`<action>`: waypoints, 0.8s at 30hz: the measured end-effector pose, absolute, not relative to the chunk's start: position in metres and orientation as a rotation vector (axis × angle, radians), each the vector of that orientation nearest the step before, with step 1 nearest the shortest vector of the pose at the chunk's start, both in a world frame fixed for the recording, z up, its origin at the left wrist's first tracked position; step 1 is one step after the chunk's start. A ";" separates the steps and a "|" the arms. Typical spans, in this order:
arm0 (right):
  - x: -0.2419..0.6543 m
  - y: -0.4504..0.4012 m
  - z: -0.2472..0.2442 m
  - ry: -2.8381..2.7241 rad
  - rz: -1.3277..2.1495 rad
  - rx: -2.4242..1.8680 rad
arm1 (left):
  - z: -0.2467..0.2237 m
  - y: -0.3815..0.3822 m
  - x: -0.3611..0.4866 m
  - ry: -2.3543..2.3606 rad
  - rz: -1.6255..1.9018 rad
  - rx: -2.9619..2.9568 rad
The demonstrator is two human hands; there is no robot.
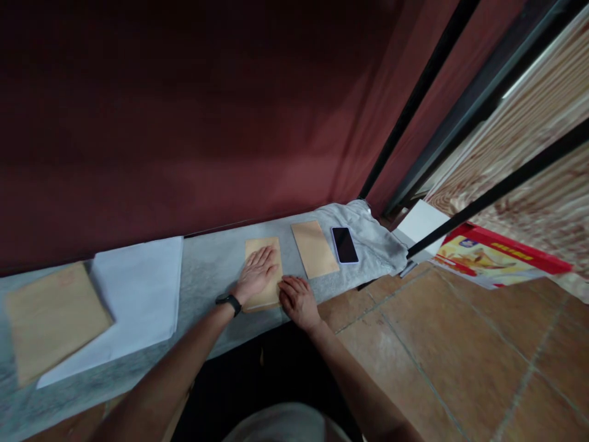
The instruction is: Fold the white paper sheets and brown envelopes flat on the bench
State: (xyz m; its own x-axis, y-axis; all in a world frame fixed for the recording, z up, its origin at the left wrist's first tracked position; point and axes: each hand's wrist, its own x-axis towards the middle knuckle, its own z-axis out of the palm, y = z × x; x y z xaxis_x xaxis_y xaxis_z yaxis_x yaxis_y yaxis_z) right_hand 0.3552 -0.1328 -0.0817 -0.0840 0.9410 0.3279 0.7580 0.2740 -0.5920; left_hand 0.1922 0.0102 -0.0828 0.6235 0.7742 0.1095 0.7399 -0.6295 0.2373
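Observation:
A brown paper envelope (262, 296) lies on the grey ledge in front of me, with a pale strip across its near end. My left hand (258, 271), a dark watch on its wrist, rests flat on top of it with the fingers stretched out. At the envelope's right edge, my right hand (298, 299) has its fingers curled, thumb and fingertips pinching that edge. Just right of my hands lies another flat brown envelope (315, 248), untouched. Beyond it is a phone (345, 245) with a dark screen.
The narrow ledge (207, 264) runs along a dark red wall (207, 123). White paper sheets (142, 288) and a larger brown envelope (55, 313) lie at left. A grey cloth (377, 242) covers the right end, near black poles (414, 98) and a red-yellow box (492, 255).

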 end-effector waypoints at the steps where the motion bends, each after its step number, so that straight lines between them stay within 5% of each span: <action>1: 0.356 -0.133 -0.081 -1.888 0.361 -1.532 | -0.083 0.005 0.186 1.215 0.291 2.671; 24: 0.359 -0.131 -0.090 -1.951 0.244 -1.523 | -0.081 -0.052 0.098 0.816 0.123 2.781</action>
